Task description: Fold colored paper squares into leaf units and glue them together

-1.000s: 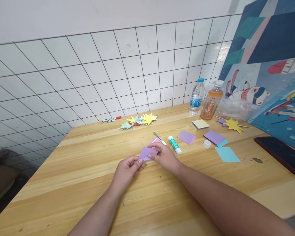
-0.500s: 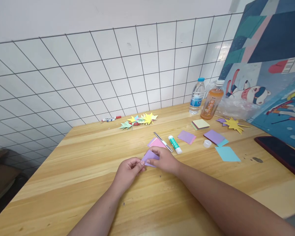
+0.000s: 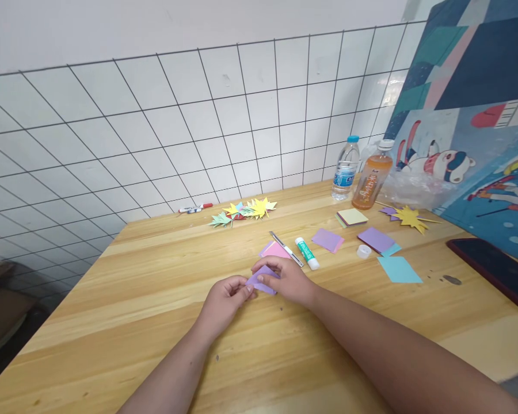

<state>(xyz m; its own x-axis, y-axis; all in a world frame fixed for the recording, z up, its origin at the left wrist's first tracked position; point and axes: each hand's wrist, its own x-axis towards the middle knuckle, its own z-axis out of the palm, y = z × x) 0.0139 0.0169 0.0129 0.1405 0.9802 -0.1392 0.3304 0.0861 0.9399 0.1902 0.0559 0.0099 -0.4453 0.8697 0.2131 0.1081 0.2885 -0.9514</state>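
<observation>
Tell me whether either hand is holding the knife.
No, the left hand and right hand hold purple paper, while the knife lies beyond them.

Purple paper (image 3: 262, 272) partly hidden by the right hand (image 3: 288, 278)

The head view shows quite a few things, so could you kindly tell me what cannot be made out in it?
- Head view: the right part of the purple paper, hidden by the right hand.
- Head view: the near edge of the pink paper, behind the same hand.
- Head view: the phone's far right end, cut off by the picture's right edge.
- Head view: the orange bottle's fine print, too small to read.
</observation>
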